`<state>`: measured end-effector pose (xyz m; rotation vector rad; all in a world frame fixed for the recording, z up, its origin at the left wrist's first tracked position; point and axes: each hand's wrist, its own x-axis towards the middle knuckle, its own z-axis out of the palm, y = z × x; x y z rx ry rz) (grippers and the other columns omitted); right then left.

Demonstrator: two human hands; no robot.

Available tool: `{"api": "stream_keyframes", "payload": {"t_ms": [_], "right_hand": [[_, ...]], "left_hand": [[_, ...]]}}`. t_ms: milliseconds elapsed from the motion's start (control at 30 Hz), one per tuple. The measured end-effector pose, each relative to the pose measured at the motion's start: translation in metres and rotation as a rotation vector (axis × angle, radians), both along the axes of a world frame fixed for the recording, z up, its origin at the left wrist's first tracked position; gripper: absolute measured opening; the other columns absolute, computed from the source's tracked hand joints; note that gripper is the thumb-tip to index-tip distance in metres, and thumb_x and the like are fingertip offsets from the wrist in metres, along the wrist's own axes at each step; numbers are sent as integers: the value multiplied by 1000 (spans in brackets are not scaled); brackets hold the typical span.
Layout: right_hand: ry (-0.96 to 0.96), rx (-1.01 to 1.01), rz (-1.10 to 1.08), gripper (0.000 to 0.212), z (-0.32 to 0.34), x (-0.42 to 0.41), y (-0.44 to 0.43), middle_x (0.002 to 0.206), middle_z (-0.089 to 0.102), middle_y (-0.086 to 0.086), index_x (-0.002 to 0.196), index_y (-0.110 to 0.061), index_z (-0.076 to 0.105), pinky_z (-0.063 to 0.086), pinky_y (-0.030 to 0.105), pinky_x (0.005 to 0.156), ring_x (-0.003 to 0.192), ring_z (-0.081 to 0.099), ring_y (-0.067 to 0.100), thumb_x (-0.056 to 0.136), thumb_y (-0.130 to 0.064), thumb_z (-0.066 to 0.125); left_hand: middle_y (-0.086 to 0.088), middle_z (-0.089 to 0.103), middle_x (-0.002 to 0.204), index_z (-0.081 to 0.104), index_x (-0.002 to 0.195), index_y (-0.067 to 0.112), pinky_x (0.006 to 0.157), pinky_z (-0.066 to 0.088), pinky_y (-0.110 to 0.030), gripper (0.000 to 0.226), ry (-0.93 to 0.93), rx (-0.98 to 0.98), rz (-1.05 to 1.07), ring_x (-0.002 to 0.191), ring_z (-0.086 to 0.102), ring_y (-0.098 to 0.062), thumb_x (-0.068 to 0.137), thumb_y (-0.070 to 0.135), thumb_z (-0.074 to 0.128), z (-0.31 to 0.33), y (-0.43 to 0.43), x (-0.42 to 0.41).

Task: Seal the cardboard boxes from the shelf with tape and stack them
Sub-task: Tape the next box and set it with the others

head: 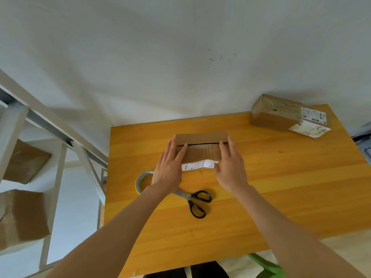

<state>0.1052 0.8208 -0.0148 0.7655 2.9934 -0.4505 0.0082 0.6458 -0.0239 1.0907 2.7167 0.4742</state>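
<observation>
A yellow-orange wooden table (pixel 281 197) carries four things. Taking its middle as the dial's centre, a flat cardboard box (pixel 200 153) lies at 11 o'clock, its top flaps not fully closed. A tape roll (pixel 141 180) lies flat at 9 o'clock by the edge. Black-handled scissors (pixel 195 199) lie at 8 o'clock. A second box (pixel 277 115) (white labels hang off its near side) sits on the 1 o'clock corner. Beyond the 9 o'clock edge stands a white shelf (pixel 57 177) holding an upper box (pixel 24 161) and a lower box (pixel 22 215).
</observation>
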Motion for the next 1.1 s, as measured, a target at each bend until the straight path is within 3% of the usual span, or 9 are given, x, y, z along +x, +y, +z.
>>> {"api": "stream_keyframes", "payload": {"t_ms": [133,200,267,400,500,600,767,967,1100], "right_hand": [[130,103,115,62,3,5,-18,161,12,14,146,-6,37,21,45,119,148,19,29,90,-12,63],[223,104,192,53,0,7,-33,156,29,19,136,-2,50,28,47,115,142,34,32,86,-5,65],[235,75,273,46,-7,8,-50,151,38,18,127,-2,57,36,49,112,135,44,32,82,-2,67],[122,-43,391,40,-27,10,-84,150,40,11,127,-6,57,35,47,112,138,40,27,87,-4,63],[63,-114,423,43,-41,9,-102,152,37,7,133,-8,52,33,39,114,137,40,25,90,-7,60],[-6,-243,410,49,-49,3,-115,154,34,2,142,-12,41,33,32,111,139,36,19,95,-8,53],[-82,-461,258,51,-53,-8,-126,147,41,2,145,-12,35,42,33,104,134,42,19,98,-13,54],[-131,-850,72,64,-44,-31,-136,153,34,2,151,-15,23,40,38,109,137,40,18,97,-19,58],[7,-808,33,56,-32,-42,-146,151,41,3,150,-13,31,35,37,112,138,38,19,99,-21,55]], "left_hand": [[0,-17,159,9,153,28,111,29,-37,69,9,84,15,148,-1,-22,97,10,45,4,-20,-5],[-4,4,160,25,150,23,98,45,-40,59,-2,119,116,143,21,-28,97,10,46,-1,-41,-6],[-10,29,152,42,141,15,90,49,-43,45,-50,151,268,133,38,-33,96,14,49,-12,-67,-3],[-8,51,131,64,116,13,89,47,-41,32,-157,65,311,122,47,-29,90,33,63,-39,-111,14],[-12,59,124,73,99,13,109,33,-49,30,-112,-30,152,131,44,-34,78,34,77,-55,-122,23],[-12,60,125,74,99,14,118,8,-45,20,-43,-74,105,140,32,-31,80,22,75,-61,-122,19],[0,69,111,72,102,17,117,-7,-37,15,-87,43,147,141,31,-18,92,20,62,-58,-121,7],[-5,70,113,74,103,17,116,0,-33,19,-379,303,316,130,47,-17,86,19,69,-39,-123,-3],[-6,70,111,75,101,13,112,6,-24,20,-488,393,419,116,59,-13,82,17,73,-23,-120,-7]]}}
